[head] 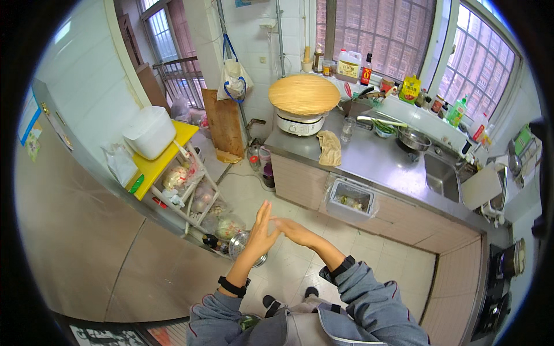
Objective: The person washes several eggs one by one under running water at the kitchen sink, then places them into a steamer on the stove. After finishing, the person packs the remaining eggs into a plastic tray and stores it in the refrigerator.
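Both hands are raised in front of my body, over the tiled floor (pixel 337 253). My left hand (pixel 261 233) points upward with long fingers and its thumb held apart, and nothing is in it. My right hand (pixel 297 232) reaches across with bent wrist, its fingertips slightly blurred beside the left palm. Whether the two hands touch cannot be made out. No object shows in the right hand either. Behind my left hand, on the floor, is a perforated metal steamer (pixel 239 245), partly covered by my wrist.
A steel counter (pixel 368 160) carries an electric pot (pixel 301 124) under a round wooden board (pixel 304 94), a cloth (pixel 330 148) and a metal pan (pixel 413 137). A waste bin (pixel 351 200) hangs from its front. Left stands a yellow-topped shelf (pixel 184 132) with a white tub (pixel 149 132).
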A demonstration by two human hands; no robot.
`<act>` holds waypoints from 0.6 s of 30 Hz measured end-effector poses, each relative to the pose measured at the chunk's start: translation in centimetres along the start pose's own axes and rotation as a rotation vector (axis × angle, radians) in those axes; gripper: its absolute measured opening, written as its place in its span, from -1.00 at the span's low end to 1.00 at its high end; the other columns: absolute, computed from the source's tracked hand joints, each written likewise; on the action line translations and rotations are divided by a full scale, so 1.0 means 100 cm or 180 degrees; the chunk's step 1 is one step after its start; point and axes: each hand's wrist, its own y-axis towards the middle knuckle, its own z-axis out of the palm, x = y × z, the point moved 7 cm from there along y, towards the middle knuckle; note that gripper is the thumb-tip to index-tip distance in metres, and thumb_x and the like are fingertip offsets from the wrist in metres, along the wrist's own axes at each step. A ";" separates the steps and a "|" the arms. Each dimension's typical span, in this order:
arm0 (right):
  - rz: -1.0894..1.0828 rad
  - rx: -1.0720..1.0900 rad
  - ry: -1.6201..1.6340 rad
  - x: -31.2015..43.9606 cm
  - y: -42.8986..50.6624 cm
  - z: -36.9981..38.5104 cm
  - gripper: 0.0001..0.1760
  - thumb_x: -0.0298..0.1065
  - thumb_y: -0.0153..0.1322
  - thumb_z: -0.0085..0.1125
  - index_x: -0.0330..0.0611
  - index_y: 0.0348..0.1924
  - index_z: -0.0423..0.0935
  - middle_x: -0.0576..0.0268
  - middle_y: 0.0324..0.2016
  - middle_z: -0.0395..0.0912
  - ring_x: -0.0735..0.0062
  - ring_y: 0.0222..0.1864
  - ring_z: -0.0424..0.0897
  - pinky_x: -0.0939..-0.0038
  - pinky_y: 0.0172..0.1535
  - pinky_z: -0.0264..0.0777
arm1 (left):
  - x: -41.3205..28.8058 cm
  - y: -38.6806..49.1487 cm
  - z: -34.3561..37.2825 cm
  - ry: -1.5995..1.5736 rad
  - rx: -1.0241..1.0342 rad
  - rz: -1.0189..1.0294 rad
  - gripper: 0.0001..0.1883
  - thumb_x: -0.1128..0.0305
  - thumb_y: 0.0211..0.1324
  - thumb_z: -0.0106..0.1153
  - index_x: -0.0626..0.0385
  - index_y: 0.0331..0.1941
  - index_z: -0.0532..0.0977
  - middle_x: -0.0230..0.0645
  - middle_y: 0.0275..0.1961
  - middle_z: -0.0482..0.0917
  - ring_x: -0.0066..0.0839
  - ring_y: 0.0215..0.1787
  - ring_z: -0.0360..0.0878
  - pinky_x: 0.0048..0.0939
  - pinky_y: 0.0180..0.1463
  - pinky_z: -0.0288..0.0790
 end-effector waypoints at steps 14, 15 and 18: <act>0.0543 -0.1391 0.0962 -0.045 0.062 -0.238 -0.41 0.01 0.53 -0.01 -0.16 0.30 0.25 0.14 0.08 0.49 0.36 0.06 0.50 0.36 0.05 0.39 | 0.053 0.232 0.063 -0.2015 -0.0149 -0.0973 -0.04 0.06 0.21 0.22 0.13 0.47 -0.18 -0.06 0.51 -0.06 -0.22 0.47 0.14 -0.16 0.37 0.19; 0.0605 -0.1480 0.1074 -0.049 0.080 -0.252 -0.39 0.02 0.53 -0.01 -0.18 0.30 0.24 0.12 0.08 0.49 0.36 0.06 0.50 0.37 0.05 0.39 | 0.062 0.253 0.060 -0.2202 -0.0166 -0.1117 -0.03 0.04 0.20 0.21 0.12 0.47 -0.18 -0.07 0.50 -0.05 -0.23 0.47 0.13 -0.17 0.38 0.17; 0.0503 -0.1601 0.1197 -0.058 0.134 -0.298 -0.37 0.01 0.51 0.04 -0.21 0.30 0.22 0.08 0.08 0.48 0.32 0.04 0.51 0.36 0.03 0.42 | 0.098 0.317 0.053 -0.2953 -0.0298 -0.1339 -0.09 0.11 0.24 0.18 0.12 0.46 -0.16 -0.13 0.47 0.05 -0.28 0.44 0.17 -0.13 0.40 0.15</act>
